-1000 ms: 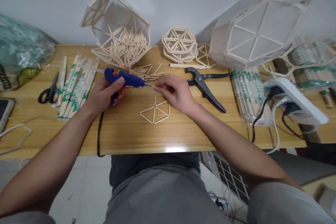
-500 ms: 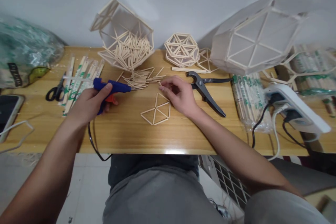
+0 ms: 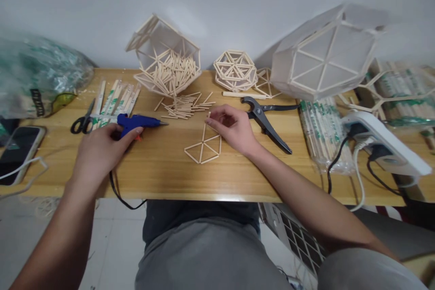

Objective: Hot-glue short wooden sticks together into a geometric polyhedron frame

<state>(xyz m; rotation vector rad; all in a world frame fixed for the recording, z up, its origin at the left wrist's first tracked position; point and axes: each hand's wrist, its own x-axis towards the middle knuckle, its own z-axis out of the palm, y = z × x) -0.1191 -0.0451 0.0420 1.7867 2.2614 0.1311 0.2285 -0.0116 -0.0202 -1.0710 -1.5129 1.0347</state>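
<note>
My left hand (image 3: 102,147) is closed around the handle of a blue hot glue gun (image 3: 141,121), whose metal nozzle points right, low over the table. The thumb lies across the handle beside the red trigger. My right hand (image 3: 234,129) pinches a short wooden stick (image 3: 209,115) between thumb and fingertips, at the top of a flat stick frame (image 3: 203,143). That frame lies on the table, with spokes meeting at a centre and one side without an outer stick. Behind it is a loose pile of short sticks (image 3: 185,106).
Behind stand a stick-filled openwork basket (image 3: 175,70), a small stick ball (image 3: 235,70) and a large papered frame (image 3: 326,61). Black cutters (image 3: 267,124) lie right, near wrapped chopsticks (image 3: 321,133) and a power strip (image 3: 384,140). Scissors (image 3: 83,122) and a phone (image 3: 22,152) lie left.
My left hand has moved left and slightly down with the glue gun, its nozzle drawing away from the frame. My right hand stays near the frame's top, and a pinched stick now shows.
</note>
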